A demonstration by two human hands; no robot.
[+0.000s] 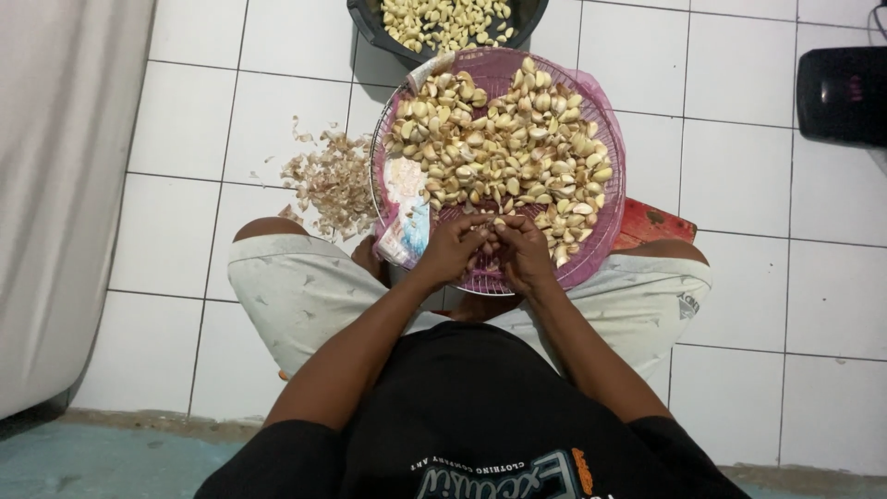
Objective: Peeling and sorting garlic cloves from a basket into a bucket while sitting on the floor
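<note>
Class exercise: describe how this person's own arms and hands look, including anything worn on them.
Both arms are bare from the short black sleeves down. The left hand and right hand wear no gloves; no rings, watch or bracelets are visible. The fingers are uncovered.

White tiled floor with dark grout lines; a pale wall runs along the left, and a black box sits at the right edge.
</note>
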